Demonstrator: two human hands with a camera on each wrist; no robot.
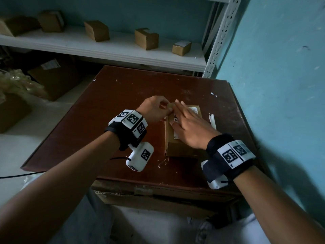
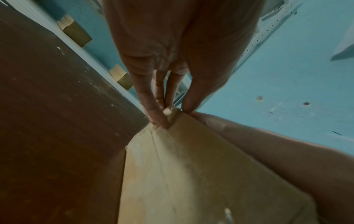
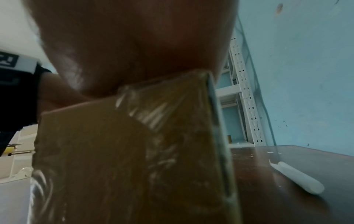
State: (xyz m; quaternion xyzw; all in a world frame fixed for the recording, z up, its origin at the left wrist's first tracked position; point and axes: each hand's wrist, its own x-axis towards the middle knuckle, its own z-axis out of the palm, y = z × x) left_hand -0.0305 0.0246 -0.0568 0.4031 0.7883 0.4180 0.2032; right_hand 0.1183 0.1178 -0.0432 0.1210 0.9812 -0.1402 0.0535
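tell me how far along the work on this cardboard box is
Early, it seems. Done: only a white strip and small scraps lie loose on the table, perhaps peeled off. In hand: the left hand pinches a tan tab at the far corner of the box while the right hand presses flat on its top. Left: the box is closed, glossy tape across one end.

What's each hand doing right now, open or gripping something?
Left hand: pinches a small tan tab at the far corner of the cardboard box.
Right hand: open, straight fingers pressing flat on the box top.
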